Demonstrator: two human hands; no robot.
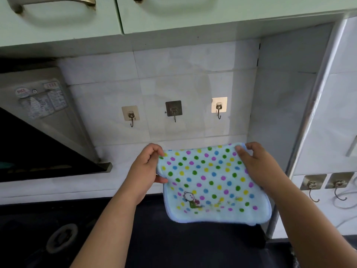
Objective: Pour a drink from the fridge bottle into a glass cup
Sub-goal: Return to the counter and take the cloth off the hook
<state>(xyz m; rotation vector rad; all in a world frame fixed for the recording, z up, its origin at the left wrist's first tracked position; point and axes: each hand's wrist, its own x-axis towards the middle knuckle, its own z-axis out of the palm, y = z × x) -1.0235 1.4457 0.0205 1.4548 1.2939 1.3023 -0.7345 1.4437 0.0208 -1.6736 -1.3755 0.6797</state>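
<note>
A light blue cloth (208, 182) with coloured dots and a small cartoon figure hangs spread in front of the tiled wall. My left hand (146, 167) pinches its upper left corner. My right hand (255, 163) grips the upper right corner. The cloth hangs above the dark counter (173, 244). No bottle and no glass cup are in view.
Three adhesive wall hooks (173, 110) sit on the tiles above the cloth, two more hooks (326, 182) at the right. A range hood (38, 136) juts out at the left over a stove burner (61, 236). Cabinet doors (173, 12) hang overhead.
</note>
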